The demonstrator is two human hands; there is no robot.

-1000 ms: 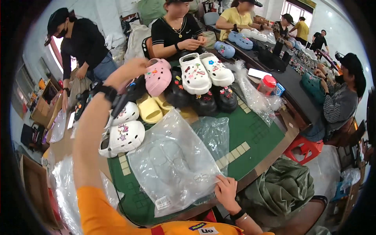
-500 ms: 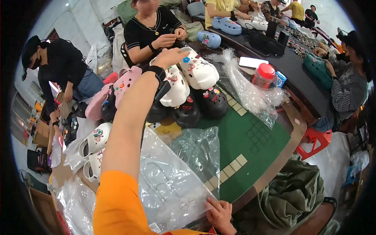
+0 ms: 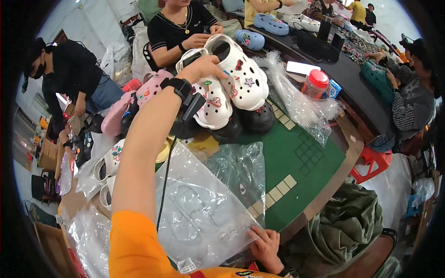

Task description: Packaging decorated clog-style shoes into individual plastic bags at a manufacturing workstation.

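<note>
"What lies at the table's (image 3: 320,180) near edge?"

"A flat bag (image 3: 199,211), overlapping a second bag (image 3: 245,162) behind its right side."

"And toward the far edge?"

"Lower shoes (image 3: 257,120), with two clogs (image 3: 247,81) above them. Right of those, a plastic bundle (image 3: 294,102), then a jar (image 3: 316,84) with a small box (image 3: 333,89) to its right."

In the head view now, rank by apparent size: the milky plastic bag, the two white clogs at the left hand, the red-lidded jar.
1. Milky plastic bag
2. White clogs, unranked between themselves: the left hand partly hides them
3. Red-lidded jar
</note>
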